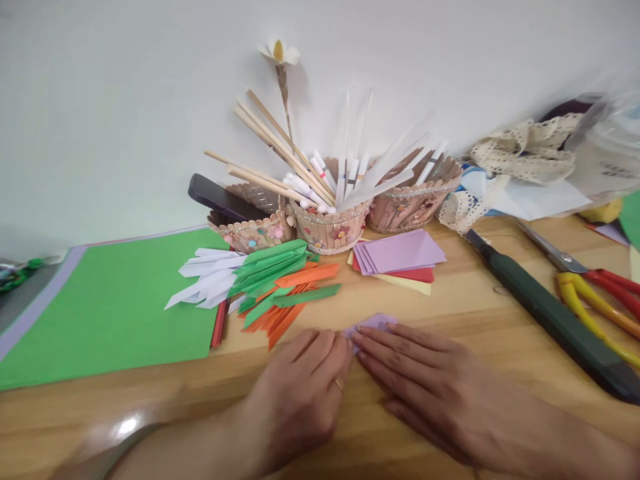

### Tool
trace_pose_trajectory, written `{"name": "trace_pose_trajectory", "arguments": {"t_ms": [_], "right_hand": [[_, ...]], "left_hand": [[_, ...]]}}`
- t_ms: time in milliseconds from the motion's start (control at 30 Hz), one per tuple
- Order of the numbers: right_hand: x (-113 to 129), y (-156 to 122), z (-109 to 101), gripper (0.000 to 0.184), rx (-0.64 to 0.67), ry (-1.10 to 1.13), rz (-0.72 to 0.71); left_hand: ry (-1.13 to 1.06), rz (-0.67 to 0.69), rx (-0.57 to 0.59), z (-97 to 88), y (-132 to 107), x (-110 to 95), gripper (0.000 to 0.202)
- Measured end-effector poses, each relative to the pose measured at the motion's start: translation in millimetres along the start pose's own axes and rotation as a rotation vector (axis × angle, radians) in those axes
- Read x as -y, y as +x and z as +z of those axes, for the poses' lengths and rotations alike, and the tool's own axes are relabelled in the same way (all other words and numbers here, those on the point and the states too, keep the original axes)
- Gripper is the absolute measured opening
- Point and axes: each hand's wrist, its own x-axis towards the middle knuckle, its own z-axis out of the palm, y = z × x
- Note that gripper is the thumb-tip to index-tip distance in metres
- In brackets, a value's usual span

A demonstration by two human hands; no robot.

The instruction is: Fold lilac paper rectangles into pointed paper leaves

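Note:
A small piece of purple paper point(376, 321) lies on the wooden table under my fingers, mostly covered by them. My left hand point(307, 387), with a ring on one finger, is closed at the paper's left end, its fingers curled and pinched there. Stretched flat across the paper, my right hand point(425, 380) presses it down with its fingertips. Beyond my hands sit folded paper strips in white point(210, 277), green point(273, 267) and orange point(283, 317). To their right rests a stack of purple paper rectangles point(400, 252) over red and yellow ones.
Decorated baskets point(330, 227) with sticks, markers and clear tubes stand along the wall. Green paper sheets point(115, 307) lie at the left. On the right are a dark green tool point(555, 317), scissors point(570, 263) and lace ribbon point(525, 150).

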Motion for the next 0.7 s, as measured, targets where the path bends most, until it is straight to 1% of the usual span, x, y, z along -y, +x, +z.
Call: {"name": "trace_pose_trajectory", "arguments": {"t_ms": [100, 167, 267, 367, 533, 700], "right_hand": [[4, 0, -1, 0.039, 0.028, 0.012, 0.028], [3, 0, -1, 0.039, 0.025, 0.024, 0.034], [2, -1, -2, 0.041, 0.029, 0.023, 0.042], [5, -2, -2, 0.042, 0.019, -0.036, 0.051], [19, -4, 0, 0.038, -0.021, -0.209, 0.079], [28, -5, 5, 0.037, -0.037, -0.248, 0.114]], "left_hand": [[0.078, 0.018, 0.010, -3.0, -5, -7, 0.035], [0.126, 0.027, 0.032, -4.7, -7, -11, 0.036], [0.170, 0.040, 0.032, -6.0, -7, -14, 0.036], [0.195, 0.060, 0.044, -6.2, -6, -14, 0.036], [0.207, 0.074, 0.069, -5.3, -9, -15, 0.036], [0.209, 0.081, 0.084, -4.8, -11, -16, 0.035]]}}
